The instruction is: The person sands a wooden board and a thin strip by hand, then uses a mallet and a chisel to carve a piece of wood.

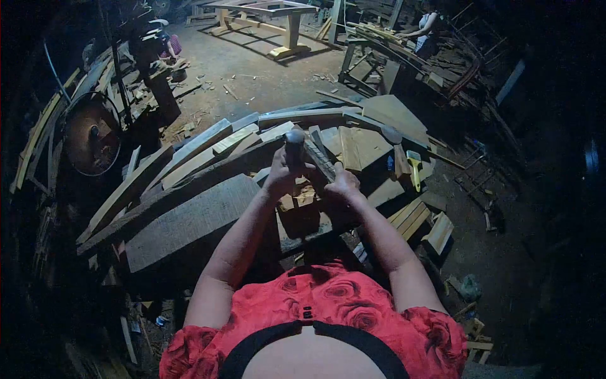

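My left hand [285, 175] is closed around a dark, thick tool with a rounded grey end [295, 140], held upright over the workbench; its exact kind cannot be made out. Close beside it, my right hand [344, 183] grips the near end of a narrow wooden piece [320, 158] with a rough, notched-looking face. This piece slants up and left toward the dark tool. Below the hands lies a small pale wood block [304, 191]. Curved planks [189, 174] and a wide board [189, 215] lie across the bench to the left.
A yellow-handled brush [414, 170] and a wooden-handled tool [400, 158] lie at the bench's right. Wood blocks [438, 234] sit lower right. Beyond stand a wooden table frame [287, 38] and a person [428, 28] at another bench. Another person [170, 45] is low at far left.
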